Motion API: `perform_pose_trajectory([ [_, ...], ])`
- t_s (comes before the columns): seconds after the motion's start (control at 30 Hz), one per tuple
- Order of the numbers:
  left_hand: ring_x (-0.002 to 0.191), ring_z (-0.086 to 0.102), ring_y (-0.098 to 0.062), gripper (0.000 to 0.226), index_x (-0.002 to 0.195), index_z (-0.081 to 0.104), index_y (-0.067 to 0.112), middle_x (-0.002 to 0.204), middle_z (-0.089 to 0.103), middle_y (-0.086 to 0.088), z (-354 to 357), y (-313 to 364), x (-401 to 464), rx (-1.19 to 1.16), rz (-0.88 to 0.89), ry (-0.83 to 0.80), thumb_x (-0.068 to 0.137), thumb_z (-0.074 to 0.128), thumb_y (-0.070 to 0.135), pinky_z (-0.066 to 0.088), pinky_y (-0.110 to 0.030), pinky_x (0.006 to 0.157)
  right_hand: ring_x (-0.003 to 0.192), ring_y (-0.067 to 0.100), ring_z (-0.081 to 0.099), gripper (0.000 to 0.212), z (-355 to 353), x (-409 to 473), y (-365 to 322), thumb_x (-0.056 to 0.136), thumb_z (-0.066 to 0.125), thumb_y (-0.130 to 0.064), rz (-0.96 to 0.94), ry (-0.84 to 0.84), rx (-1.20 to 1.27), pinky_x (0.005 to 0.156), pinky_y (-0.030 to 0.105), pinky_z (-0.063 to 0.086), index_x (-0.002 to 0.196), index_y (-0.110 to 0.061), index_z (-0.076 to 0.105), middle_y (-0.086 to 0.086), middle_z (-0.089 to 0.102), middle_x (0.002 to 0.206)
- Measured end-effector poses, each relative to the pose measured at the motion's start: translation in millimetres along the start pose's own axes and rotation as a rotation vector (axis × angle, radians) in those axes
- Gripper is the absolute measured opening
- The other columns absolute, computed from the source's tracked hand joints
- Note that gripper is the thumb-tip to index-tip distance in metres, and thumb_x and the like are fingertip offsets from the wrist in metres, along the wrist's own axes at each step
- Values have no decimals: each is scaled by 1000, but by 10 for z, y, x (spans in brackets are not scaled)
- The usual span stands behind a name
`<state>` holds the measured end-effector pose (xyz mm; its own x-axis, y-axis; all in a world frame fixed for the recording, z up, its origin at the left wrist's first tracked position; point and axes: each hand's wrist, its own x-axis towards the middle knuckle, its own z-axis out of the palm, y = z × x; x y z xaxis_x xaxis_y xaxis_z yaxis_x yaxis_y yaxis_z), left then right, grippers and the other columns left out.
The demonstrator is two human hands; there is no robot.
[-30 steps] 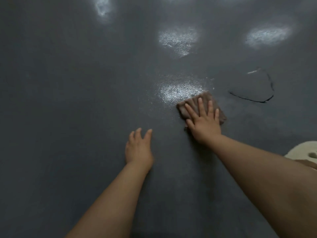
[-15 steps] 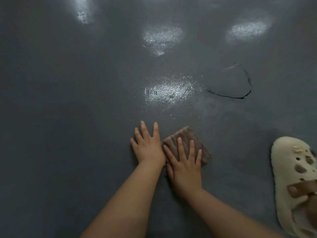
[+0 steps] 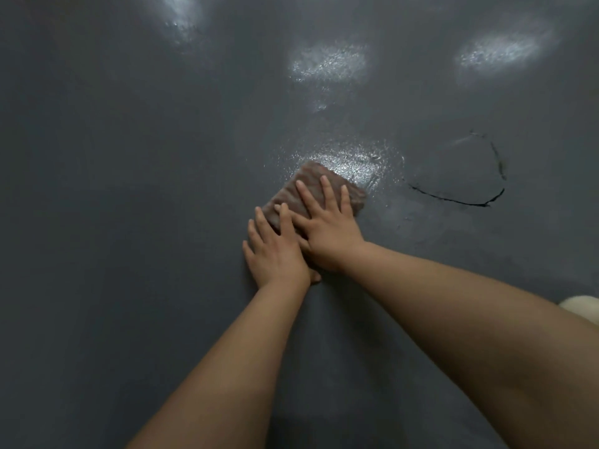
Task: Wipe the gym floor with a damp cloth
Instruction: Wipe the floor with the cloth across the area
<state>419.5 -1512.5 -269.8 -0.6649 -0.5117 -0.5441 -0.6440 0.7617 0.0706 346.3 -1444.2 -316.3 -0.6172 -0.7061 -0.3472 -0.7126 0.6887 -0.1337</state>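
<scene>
A folded brown cloth (image 3: 311,184) lies flat on the dark grey gym floor (image 3: 129,222) near the middle of the head view. My right hand (image 3: 327,228) presses on it with straight, spread fingers. My left hand (image 3: 275,251) lies flat beside it, its fingertips resting on the cloth's near left edge and its inner side tucked under my right hand. A wet, shiny patch (image 3: 350,160) gleams just beyond the cloth.
A dark curved crack or scuff line (image 3: 460,199) marks the floor to the right of the cloth. Light reflections (image 3: 499,51) glint on the floor farther off. The tip of a cream clog (image 3: 583,306) shows at the right edge.
Both hands have pushed the cloth forward, away from me, up to the wet patch. My left hand now overlaps the cloth's edge. The clog has slid mostly out of view.
</scene>
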Motion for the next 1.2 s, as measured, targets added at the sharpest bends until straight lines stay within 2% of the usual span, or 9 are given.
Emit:
perform_pose_trajectory([
  [0.3, 146, -4, -29, 132, 148, -16, 28, 156, -15, -13, 52, 243, -39, 55, 24, -16, 63, 82, 50, 11, -40, 116, 140, 38, -25, 54, -250, 482, 291, 97, 21, -56, 115, -41, 58, 113, 54, -14, 147, -49, 0, -2, -19, 158],
  [0.57, 145, -3, -29, 127, 150, -10, 31, 156, -14, -13, 202, 407, -146, 132, 13, -104, 63, 79, 55, 13, -41, 116, 142, 37, -19, 56, -232, 169, 1231, 99, 22, -52, 544, 61, 170, 114, 50, -11, 149, -43, -2, 1, -17, 158],
  [0.7, 145, -1, -29, 128, 150, -11, 30, 156, -14, -13, 195, 382, -148, 133, -28, -104, 62, 78, 59, 13, -42, 117, 142, 39, -17, 56, -181, 87, 1118, 99, 23, -50, 662, 84, 248, 113, 55, -10, 149, -41, -1, 3, -16, 159],
  [0.8, 145, -2, -30, 130, 150, -13, 26, 156, -15, -14, 190, 349, -163, 154, -48, -91, 61, 75, 65, 11, -43, 117, 142, 40, -19, 56, -149, 59, 825, 100, 25, -47, 583, 73, 262, 111, 57, -11, 149, -42, -1, 5, -17, 158],
  [0.9, 145, -3, -30, 130, 150, -14, 21, 156, -16, -15, 212, 300, -225, 142, -73, -74, 63, 70, 69, 8, -43, 116, 142, 42, -16, 55, -40, -104, 526, 99, 27, -47, 346, 28, 187, 111, 59, -10, 149, -42, 5, 7, -12, 159],
  [0.93, 146, -3, -30, 129, 150, -14, 20, 156, -15, -15, 224, 281, -244, 129, -83, -69, 64, 70, 68, 8, -43, 116, 142, 44, -10, 54, 18, -197, 412, 96, 27, -48, 243, 21, 148, 111, 60, -6, 149, -42, 13, 9, -3, 160],
  [1.03, 146, -3, -29, 117, 151, -8, 17, 157, -13, -15, 253, 196, -290, 77, -106, -50, 73, 70, 57, 8, -41, 117, 133, 50, 32, 57, 189, -517, 131, 81, 33, -48, -9, 33, 61, 102, 66, 23, 135, -38, 49, 13, 42, 146],
  [1.1, 146, -3, -29, 117, 151, -8, 18, 157, -13, -15, 280, 114, -349, 75, -100, -67, 73, 71, 55, 7, -40, 117, 127, 49, 42, 56, 237, -641, 123, 79, 36, -48, -81, 5, 27, 98, 65, 30, 130, -37, 55, 10, 51, 139],
  [1.2, 146, -4, -29, 127, 150, -12, 23, 157, -14, -13, 296, 36, -458, 92, -57, -129, 66, 76, 57, 7, -38, 117, 127, 47, 42, 56, 203, -633, 359, 81, 34, -50, -151, -8, 11, 99, 63, 32, 131, -36, 55, 10, 50, 140],
])
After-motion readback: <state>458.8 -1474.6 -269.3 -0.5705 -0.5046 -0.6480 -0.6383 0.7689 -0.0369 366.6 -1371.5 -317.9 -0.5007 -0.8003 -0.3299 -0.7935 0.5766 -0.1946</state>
